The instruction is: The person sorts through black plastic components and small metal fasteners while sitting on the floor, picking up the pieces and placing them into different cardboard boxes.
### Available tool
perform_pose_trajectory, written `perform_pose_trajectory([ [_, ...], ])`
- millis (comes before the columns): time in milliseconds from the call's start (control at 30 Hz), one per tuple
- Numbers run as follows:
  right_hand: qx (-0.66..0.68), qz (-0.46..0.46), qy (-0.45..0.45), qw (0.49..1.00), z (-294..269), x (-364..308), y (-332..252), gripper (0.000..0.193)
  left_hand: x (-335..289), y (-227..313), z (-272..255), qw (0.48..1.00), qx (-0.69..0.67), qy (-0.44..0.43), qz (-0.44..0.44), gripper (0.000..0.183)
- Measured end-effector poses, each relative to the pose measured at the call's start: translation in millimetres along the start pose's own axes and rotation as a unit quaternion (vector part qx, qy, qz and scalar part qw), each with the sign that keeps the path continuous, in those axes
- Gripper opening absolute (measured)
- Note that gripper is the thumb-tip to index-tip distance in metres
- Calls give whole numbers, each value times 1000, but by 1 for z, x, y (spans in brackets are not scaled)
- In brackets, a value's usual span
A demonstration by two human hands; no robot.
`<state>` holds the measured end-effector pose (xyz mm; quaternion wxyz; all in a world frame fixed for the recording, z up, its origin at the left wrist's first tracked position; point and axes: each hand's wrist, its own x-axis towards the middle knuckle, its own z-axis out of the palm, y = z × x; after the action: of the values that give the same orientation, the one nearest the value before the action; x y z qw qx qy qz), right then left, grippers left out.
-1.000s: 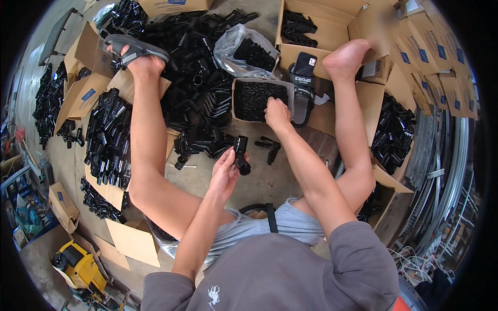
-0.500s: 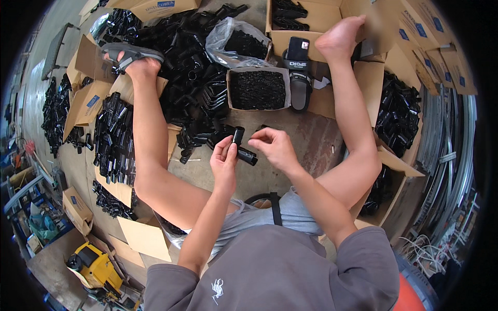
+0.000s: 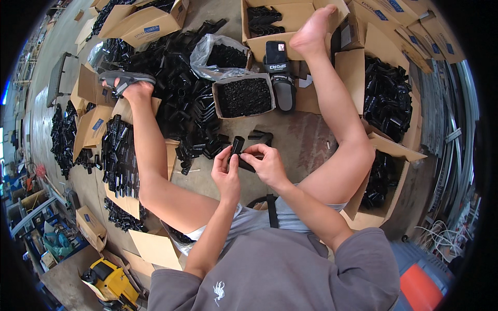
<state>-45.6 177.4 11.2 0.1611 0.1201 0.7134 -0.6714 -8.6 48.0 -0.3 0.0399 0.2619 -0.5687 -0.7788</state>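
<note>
Between my two hands is a black tubular fitting (image 3: pixel 238 144), its open end pointing up and away from me. My left hand (image 3: pixel 226 176) is closed around it, thumb and fingers on its near side. My right hand (image 3: pixel 267 165) is pinched, with its fingertips against the fitting's right side. Whether a small piece sits in that pinch is hidden. Just beyond my hands another black fitting (image 3: pixel 264 137) lies on the floor. Farther off, a small open carton (image 3: pixel 216 101) is full of tiny black parts.
A large heap of black fittings (image 3: pixel 176 103) spreads ahead to the left. A clear plastic bag (image 3: pixel 201 57) of small parts and a black slipper (image 3: pixel 284 93) lie near the carton. Cartons of fittings (image 3: pixel 386 205) flank my legs. A yellow machine (image 3: pixel 111 280) stands at lower left.
My right hand has moved left, from apart to touching the fitting. My left hand still holds the fitting. The whole view has shifted slightly.
</note>
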Motion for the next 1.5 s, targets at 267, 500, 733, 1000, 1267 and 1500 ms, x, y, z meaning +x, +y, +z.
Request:
perform_pose_trajectory([
  [267, 2, -14, 25, 1000, 0, -5, 2, 22, -5, 5, 5, 1000, 10, -6, 19, 30],
  [500, -21, -20, 25, 999, 3, -3, -3, 23, -3, 7, 7, 1000, 7, -3, 28, 31],
  [733, -104, -89, 55, 989, 7, -10, -10, 22, -5, 12, 11, 998, 30, -14, 59, 32],
  [1000, -84, -118, 84, 986, 12, -13, -21, 17, -4, 21, 13, 998, 25, -10, 65, 31],
  [1267, -137, -153, 90, 975, 13, -14, -20, 17, -5, 21, 15, 996, 33, -14, 87, 31],
  [1500, -116, -142, 78, 980, 12, -16, -30, 21, -3, 14, 14, 997, 23, -6, 76, 31],
])
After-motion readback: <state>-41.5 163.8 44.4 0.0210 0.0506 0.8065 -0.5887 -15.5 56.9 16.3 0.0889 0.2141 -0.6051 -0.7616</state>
